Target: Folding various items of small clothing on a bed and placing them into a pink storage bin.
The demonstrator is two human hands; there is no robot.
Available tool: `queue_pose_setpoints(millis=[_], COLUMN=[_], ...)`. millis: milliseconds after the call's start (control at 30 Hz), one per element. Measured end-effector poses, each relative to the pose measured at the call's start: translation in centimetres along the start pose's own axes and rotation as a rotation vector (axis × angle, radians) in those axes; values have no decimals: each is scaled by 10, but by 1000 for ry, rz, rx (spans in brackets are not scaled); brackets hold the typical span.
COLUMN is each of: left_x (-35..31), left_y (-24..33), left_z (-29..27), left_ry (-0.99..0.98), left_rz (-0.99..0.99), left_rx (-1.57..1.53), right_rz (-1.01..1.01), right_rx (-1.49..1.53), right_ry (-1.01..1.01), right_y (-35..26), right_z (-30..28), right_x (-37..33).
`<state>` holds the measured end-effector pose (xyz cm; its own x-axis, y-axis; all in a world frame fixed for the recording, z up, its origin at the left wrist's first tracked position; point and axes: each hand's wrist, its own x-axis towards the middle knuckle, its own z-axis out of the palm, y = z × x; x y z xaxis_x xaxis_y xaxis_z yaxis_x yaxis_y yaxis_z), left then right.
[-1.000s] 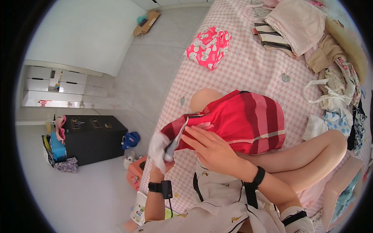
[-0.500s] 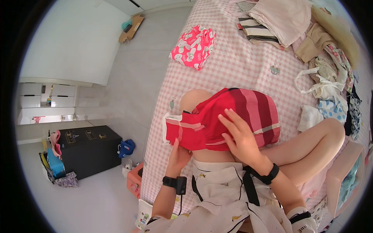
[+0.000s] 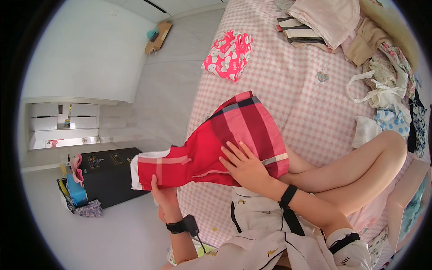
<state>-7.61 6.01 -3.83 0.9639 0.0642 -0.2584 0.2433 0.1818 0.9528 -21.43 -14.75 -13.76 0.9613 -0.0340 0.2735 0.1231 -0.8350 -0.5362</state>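
Observation:
A red plaid garment (image 3: 216, 144) with white and grey stripes is stretched out over my lap, above the pink checked bed (image 3: 288, 76). My left hand (image 3: 163, 196) grips its lower left edge from underneath, near the white hem. My right hand (image 3: 245, 165) lies flat on the cloth with fingers spread, pressing its middle. Both wrists wear black bands. My bare knee (image 3: 387, 148) is bent to the right.
A folded pink patterned piece (image 3: 229, 54) lies further up the bed. A heap of mixed clothes (image 3: 387, 76) fills the bed's right side, with folded striped items (image 3: 301, 29) at the top. A black cabinet (image 3: 105, 177) stands on the floor to the left.
The garment has been spread wider and pulled out to the left. My left hand moved left and down along its edge; my right hand slid onto the cloth's middle.

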Motion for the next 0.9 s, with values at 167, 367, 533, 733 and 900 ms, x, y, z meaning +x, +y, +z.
queue_pose_setpoints(millis=[167, 367, 533, 733, 900], left_x=[-45, -57, -44, -41, -54], left_y=[-34, -62, -64, -60, -72], left_z=[65, 98, 81, 66, 79], left_ry=[-121, -1172, -863, -656, -726], left_rz=[434, 602, 561, 648, 841], left_rx=[425, 1087, 896, 927, 1224], right_rz=[181, 942, 895, 834, 772], right_rx=[487, 635, 972, 1011, 951], right_ry=[194, 142, 626, 640, 608], right_y=[9, 70, 90, 55, 46], right_z=[-30, -49, -58, -70, -84], right_x=[-15, -76, -91, -52, -32])
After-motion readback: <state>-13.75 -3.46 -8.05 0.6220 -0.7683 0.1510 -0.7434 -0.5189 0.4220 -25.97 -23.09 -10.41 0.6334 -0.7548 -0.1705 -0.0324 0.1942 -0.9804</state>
